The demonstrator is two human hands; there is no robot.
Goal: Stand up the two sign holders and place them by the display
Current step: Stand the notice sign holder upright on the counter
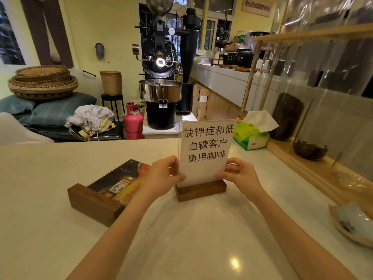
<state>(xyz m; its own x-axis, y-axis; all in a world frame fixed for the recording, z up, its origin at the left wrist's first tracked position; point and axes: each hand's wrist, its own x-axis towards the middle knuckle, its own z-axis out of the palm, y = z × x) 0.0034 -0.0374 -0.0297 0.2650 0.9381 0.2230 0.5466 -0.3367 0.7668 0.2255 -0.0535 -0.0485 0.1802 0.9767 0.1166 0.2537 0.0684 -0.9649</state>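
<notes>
A white sign holder (206, 150) with black printed characters stands upright on its dark wooden base in the middle of the pale counter. My left hand (164, 175) grips its left edge and my right hand (240, 175) grips its right edge, both low near the base. To the left, a second sign holder (113, 187) with a dark and orange bottle picture lies flat on its back, its wooden base turned toward me. The glass and wood display (314, 110) runs along the counter's right side.
A green tissue box (251, 136) sits at the back right beside the display. A pale dish (355, 223) rests at the right edge. Beyond the counter stand a black coffee roaster (161, 77), a pink gas cylinder (133, 118) and stacked baskets (43, 81).
</notes>
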